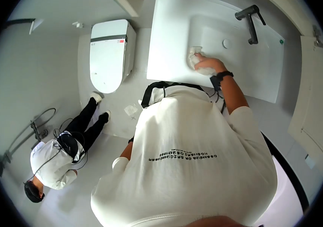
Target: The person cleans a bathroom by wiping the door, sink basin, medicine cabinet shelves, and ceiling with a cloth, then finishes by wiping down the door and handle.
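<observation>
My right hand (210, 63) presses a crumpled off-white cloth (206, 71) against the near left part of the white washbasin (173, 41). Its fingers are bent over the cloth, which bunches up around them. A black band with a dark device sits on that wrist. A round drain cover (226, 43) lies to the right of the hand, and a black tap (251, 24) rises beyond it. Of my left arm only a short stretch shows beside my shirt; the hand itself is hidden behind my body.
To the left stands a white toilet (106, 64) with its lid down. Another person (57, 160) in a white shirt and dark trousers is at the far left, near a shower hose (18, 138). A pale patch (130, 110) marks the floor. A light panel (312, 98) borders the right.
</observation>
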Demonstrator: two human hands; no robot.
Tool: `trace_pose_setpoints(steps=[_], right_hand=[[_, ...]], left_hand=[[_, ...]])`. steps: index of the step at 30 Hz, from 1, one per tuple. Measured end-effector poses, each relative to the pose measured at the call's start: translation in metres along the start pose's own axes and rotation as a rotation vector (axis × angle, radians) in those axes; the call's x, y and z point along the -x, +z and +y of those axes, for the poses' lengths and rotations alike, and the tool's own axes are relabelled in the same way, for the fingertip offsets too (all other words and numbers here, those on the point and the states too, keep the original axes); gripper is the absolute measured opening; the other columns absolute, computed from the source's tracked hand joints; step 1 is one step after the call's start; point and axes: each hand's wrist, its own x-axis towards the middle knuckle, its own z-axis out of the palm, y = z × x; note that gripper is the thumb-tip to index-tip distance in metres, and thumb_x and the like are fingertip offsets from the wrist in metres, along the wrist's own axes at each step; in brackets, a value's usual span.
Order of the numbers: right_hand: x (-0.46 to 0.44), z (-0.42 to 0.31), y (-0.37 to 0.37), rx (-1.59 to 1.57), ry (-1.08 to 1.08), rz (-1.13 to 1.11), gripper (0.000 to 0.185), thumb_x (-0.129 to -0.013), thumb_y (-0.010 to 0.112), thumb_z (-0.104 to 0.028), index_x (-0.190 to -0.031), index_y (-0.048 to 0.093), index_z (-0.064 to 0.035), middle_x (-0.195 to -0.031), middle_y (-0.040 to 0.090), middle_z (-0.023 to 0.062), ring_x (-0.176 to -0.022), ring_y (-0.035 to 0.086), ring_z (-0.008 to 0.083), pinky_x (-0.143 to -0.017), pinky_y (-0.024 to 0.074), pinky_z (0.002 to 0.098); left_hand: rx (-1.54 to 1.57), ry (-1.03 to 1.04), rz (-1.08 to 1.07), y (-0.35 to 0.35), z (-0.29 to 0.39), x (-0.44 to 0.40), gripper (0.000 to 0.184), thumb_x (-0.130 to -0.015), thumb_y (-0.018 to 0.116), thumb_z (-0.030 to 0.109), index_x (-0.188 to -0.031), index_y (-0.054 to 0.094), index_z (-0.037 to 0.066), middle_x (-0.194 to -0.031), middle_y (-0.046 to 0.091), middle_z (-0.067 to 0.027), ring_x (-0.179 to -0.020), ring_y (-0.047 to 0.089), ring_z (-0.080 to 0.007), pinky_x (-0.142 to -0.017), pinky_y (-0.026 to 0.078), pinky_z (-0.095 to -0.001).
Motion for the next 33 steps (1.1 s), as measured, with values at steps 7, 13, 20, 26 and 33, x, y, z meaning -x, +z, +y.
trace_pose_setpoints(steps=[7, 13, 20, 26, 33], right_hand=[[0.015, -0.026, -0.006, -0.069, -0.327, -0.018, 0.098, -0.071, 0.074, -0.031, -0.153, 0.025, -0.0061, -0.136, 0.052, 0.0263, -0.127, 0.051, 0.0337, -0.106, 0.0406, 0.0370], [0.018, -0.115, 0.024, 0.303, -0.141, 0.375, 0.084, -0.076, 0.068, -0.025, -0.147, 0.029, 0.0009, -0.114, 0.062, 0.0299, -0.103, 0.065, 0.0427, -0.088, 0.0542, 0.0478], [0.052, -0.150, 0.067, 0.554, -0.514, 0.504, 0.092, -0.079, 0.072, -0.027, -0.156, 0.022, -0.0191, -0.138, 0.045, 0.0279, -0.128, 0.047, 0.0454, -0.098, 0.0491, 0.0513], [0.015, -0.160, 0.084, 0.679, -0.851, 0.402, 0.078, -0.076, 0.073, -0.024, -0.148, 0.042, -0.0218, -0.147, 0.044, 0.0200, -0.136, 0.042, 0.0397, -0.105, 0.0454, 0.0473], [-0.036, -0.187, 0.028, 0.599, -0.745, 0.634, 0.075, -0.079, 0.071, -0.027, -0.148, 0.041, -0.0192, -0.143, 0.047, 0.0248, -0.134, 0.044, 0.0410, -0.106, 0.0432, 0.0473]], left_hand=[[-0.022, 0.012, -0.069, 0.006, 0.009, -0.023, 0.052, -0.091, 0.057, 0.041, -0.122, 0.061, 0.000, -0.122, 0.063, -0.0230, -0.116, 0.059, -0.0351, -0.096, 0.048, -0.0438], [-0.494, 0.229, -0.178, -0.076, 0.041, -0.068, 0.055, -0.092, 0.055, 0.045, -0.123, 0.061, 0.000, -0.125, 0.062, -0.0259, -0.120, 0.057, -0.0381, -0.098, 0.047, -0.0453], [-0.204, 0.624, 0.469, -0.214, 0.263, -0.022, 0.053, -0.091, 0.060, 0.025, -0.138, 0.046, 0.003, -0.129, 0.059, -0.0258, -0.116, 0.058, -0.0413, -0.101, 0.045, -0.0460], [-0.346, 1.266, 0.352, -0.166, 0.378, -0.018, 0.075, -0.082, 0.068, 0.009, -0.148, 0.035, 0.000, -0.149, 0.039, -0.0244, -0.143, 0.032, -0.0388, -0.118, 0.028, -0.0439], [-0.384, 1.210, 0.527, -0.176, 0.408, -0.062, 0.079, -0.079, 0.066, 0.008, -0.148, 0.030, -0.006, -0.149, 0.036, -0.0288, -0.143, 0.030, -0.0423, -0.119, 0.026, -0.0445]])
